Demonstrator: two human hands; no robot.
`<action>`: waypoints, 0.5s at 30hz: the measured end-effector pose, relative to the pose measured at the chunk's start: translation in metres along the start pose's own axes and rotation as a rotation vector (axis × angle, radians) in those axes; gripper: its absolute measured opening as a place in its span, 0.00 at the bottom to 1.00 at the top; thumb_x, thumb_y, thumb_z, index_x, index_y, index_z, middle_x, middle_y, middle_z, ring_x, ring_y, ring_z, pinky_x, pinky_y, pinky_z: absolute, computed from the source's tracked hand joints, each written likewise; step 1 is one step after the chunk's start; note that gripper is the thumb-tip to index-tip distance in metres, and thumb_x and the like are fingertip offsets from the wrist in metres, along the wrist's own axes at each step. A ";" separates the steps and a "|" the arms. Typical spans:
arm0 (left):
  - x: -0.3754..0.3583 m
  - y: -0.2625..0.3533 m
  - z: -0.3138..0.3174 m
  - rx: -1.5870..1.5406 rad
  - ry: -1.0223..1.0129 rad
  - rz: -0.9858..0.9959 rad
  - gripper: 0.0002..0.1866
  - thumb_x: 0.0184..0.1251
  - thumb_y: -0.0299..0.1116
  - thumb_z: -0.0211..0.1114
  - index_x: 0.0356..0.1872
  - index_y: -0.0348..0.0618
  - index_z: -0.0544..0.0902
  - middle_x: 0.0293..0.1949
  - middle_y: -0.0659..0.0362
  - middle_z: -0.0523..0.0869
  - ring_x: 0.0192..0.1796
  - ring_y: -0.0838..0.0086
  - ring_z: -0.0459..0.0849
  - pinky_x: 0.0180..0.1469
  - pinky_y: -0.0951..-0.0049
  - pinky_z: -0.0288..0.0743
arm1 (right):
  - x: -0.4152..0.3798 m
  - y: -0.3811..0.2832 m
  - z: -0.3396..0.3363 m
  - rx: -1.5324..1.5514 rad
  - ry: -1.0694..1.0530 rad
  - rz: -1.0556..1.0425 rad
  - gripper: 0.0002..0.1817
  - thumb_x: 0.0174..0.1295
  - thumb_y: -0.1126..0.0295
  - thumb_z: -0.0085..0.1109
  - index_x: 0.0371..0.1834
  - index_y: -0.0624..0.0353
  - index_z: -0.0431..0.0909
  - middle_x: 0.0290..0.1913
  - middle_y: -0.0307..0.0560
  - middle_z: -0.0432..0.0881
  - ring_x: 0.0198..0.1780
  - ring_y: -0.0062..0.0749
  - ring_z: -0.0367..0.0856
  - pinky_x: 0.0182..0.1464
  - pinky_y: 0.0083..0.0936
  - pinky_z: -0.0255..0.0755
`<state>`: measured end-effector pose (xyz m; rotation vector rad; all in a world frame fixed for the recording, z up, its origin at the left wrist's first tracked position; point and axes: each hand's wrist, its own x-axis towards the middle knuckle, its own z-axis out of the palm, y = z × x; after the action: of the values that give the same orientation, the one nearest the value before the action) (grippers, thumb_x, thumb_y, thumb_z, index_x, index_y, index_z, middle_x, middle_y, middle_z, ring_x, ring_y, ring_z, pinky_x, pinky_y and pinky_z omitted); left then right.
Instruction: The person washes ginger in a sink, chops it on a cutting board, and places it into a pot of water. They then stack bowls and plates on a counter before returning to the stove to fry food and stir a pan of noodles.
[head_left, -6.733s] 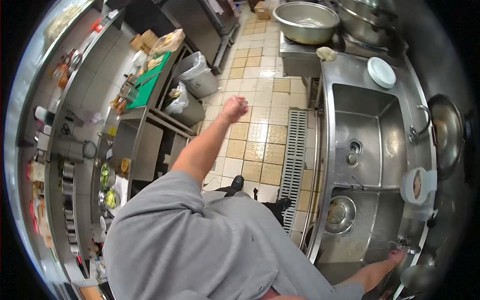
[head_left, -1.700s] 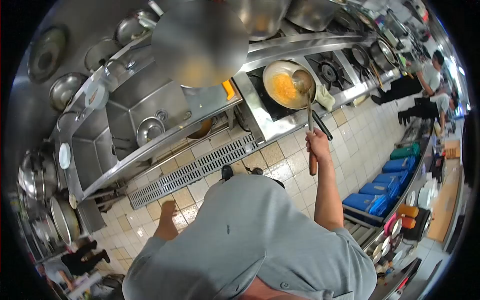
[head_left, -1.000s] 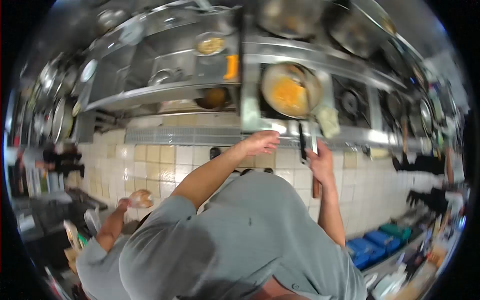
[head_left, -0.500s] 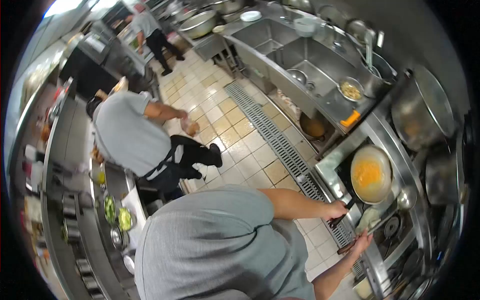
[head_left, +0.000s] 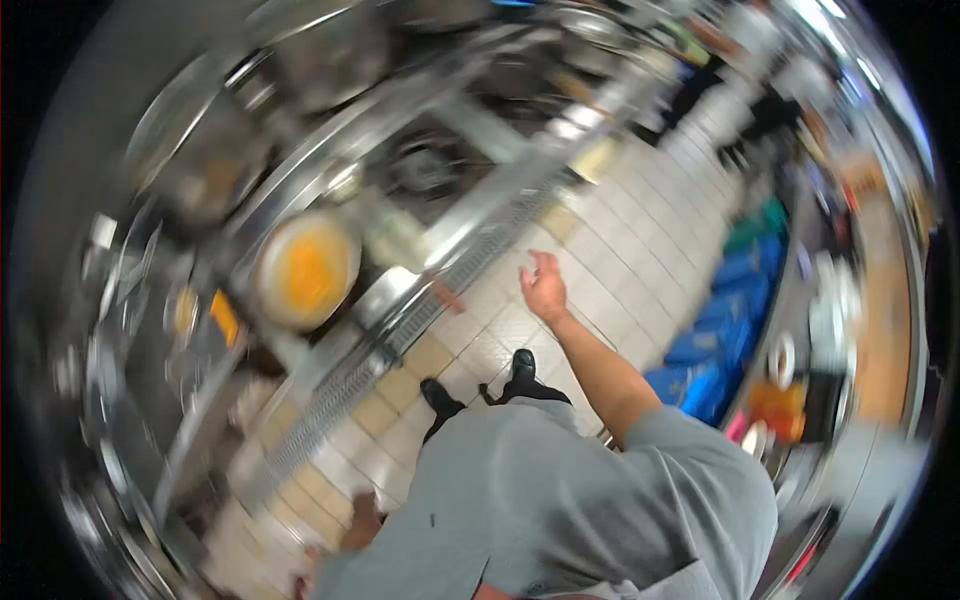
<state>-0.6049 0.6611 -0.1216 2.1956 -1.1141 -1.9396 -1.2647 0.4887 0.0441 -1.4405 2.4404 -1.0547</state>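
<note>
My right hand [head_left: 543, 287] is raised over the tiled floor, fingers apart, holding nothing. Low on the left, my left arm is smeared by motion, and the fingers of my left hand [head_left: 364, 515] cannot be made out. A pale round pan [head_left: 265, 270] with orange-yellow food [head_left: 312, 268] in it sits on the stove, apart from both hands. Beside the pan lies a ladle, its bowl [head_left: 343, 181] toward the back and its brown handle end [head_left: 446, 296] jutting over the front edge. A pale cloth [head_left: 395, 238] rests near the ladle's handle.
A burner [head_left: 425, 168] is on the stove behind the cloth. A floor grate [head_left: 330, 425] runs along the stove front. An orange-handled object [head_left: 225, 318] lies left of the pan. Blue bags or boxes [head_left: 715, 330] line the right side. Two people [head_left: 750, 45] stand at upper right.
My view has swung round to the right. Both hands have let go: the left from the pan's handle, the right from the ladle. Pan and ladle stay on the stove.
</note>
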 end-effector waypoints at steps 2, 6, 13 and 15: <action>-0.004 0.027 0.017 -0.018 -0.024 -0.157 0.20 0.70 0.35 0.57 0.60 0.43 0.79 0.49 0.55 0.84 0.55 0.67 0.79 0.53 0.68 0.74 | -0.029 0.088 -0.044 -0.195 -0.103 0.281 0.23 0.65 0.62 0.58 0.63 0.56 0.72 0.61 0.61 0.74 0.57 0.56 0.78 0.58 0.45 0.76; 0.022 0.142 0.100 0.197 -0.148 -0.130 0.19 0.70 0.36 0.57 0.59 0.43 0.79 0.47 0.55 0.84 0.51 0.68 0.79 0.49 0.68 0.74 | -0.160 0.363 -0.070 -0.393 -0.921 0.816 0.18 0.61 0.69 0.54 0.53 0.60 0.84 0.60 0.60 0.80 0.61 0.50 0.81 0.60 0.42 0.77; 0.062 0.377 0.309 0.612 -0.396 0.106 0.19 0.71 0.39 0.58 0.58 0.43 0.79 0.42 0.57 0.82 0.45 0.69 0.78 0.43 0.68 0.73 | -0.289 0.451 -0.242 -0.015 -0.599 1.374 0.15 0.60 0.67 0.57 0.42 0.64 0.87 0.49 0.63 0.86 0.54 0.46 0.86 0.55 0.39 0.79; 0.067 0.434 0.370 0.704 -0.442 0.157 0.19 0.71 0.39 0.58 0.58 0.43 0.79 0.41 0.57 0.82 0.43 0.70 0.78 0.41 0.68 0.73 | -0.270 0.438 -0.290 -0.038 -0.398 1.392 0.14 0.62 0.67 0.57 0.38 0.66 0.87 0.46 0.62 0.87 0.49 0.50 0.86 0.53 0.41 0.79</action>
<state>-1.1428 0.4636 -0.0733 1.8324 -2.2496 -2.2615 -1.5598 0.9869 -0.0728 0.2335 2.2767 -0.3102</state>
